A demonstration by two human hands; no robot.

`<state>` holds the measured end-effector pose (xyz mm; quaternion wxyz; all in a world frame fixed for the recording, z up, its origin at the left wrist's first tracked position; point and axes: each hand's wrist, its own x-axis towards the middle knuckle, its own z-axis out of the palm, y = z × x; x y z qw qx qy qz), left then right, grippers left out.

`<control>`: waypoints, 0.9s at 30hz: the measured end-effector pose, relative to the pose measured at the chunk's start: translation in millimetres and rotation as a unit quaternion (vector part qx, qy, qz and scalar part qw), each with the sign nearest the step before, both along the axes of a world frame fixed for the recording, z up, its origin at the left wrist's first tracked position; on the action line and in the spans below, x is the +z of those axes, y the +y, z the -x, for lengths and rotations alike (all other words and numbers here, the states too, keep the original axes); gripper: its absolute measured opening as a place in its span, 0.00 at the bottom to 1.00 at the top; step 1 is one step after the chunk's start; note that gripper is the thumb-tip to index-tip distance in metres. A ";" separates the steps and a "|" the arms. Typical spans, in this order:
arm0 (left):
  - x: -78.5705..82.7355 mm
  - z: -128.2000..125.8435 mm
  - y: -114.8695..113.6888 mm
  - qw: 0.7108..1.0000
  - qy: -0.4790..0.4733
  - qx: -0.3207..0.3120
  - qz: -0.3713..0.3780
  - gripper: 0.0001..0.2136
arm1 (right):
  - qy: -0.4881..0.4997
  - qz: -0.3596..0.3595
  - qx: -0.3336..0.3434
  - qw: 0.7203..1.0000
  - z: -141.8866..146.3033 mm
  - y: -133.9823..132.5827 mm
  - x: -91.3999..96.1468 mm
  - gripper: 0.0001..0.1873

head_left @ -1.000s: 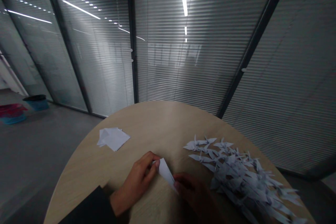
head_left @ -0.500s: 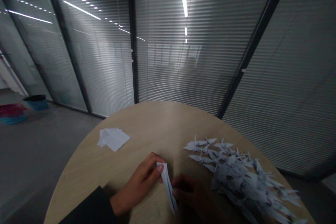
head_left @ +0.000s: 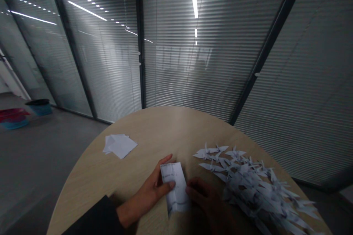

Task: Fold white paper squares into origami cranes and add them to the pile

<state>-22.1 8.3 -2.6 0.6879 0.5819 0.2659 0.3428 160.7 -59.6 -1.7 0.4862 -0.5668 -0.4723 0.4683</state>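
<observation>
A folded sheet of white paper (head_left: 178,187) with dark printed marks is held over the near part of the round table. My left hand (head_left: 156,188) grips its left side, thumb on the face and fingers behind. Along the right edge, my right hand (head_left: 202,196) pinches the paper between thumb and bent fingers, in deep shadow. To the right of that hand lies a heap of folded paper cranes (head_left: 256,187). A small stack of white paper sheets (head_left: 121,146) rests on the table's left side.
The round wooden table (head_left: 171,125) reaches close to a glass partition with blinds (head_left: 182,77). On the grey floor at the left stand a blue bucket with a black liner (head_left: 40,107) and a blue one with a red liner (head_left: 13,118).
The paper was a narrow strip seen nearly edge-on; now its wider printed face is turned up. My left thumb has moved down and slightly right on it, and both hands still hold it.
</observation>
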 end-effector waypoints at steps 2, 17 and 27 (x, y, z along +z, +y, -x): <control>-1.4 0.0 1.8 0.999 -0.011 0.018 0.045 0.35 | -0.018 -0.015 -0.027 0.999 0.3 1.0 -0.8 0.14; 0.0 0.6 4.8 0.971 -0.068 0.069 0.220 0.34 | -0.227 -0.222 0.029 0.948 -3.8 -6.4 -28.0 0.23; -1.0 1.1 7.5 0.964 -0.082 0.062 0.244 0.29 | -0.114 -0.275 0.020 0.955 -0.9 -3.1 -28.9 0.11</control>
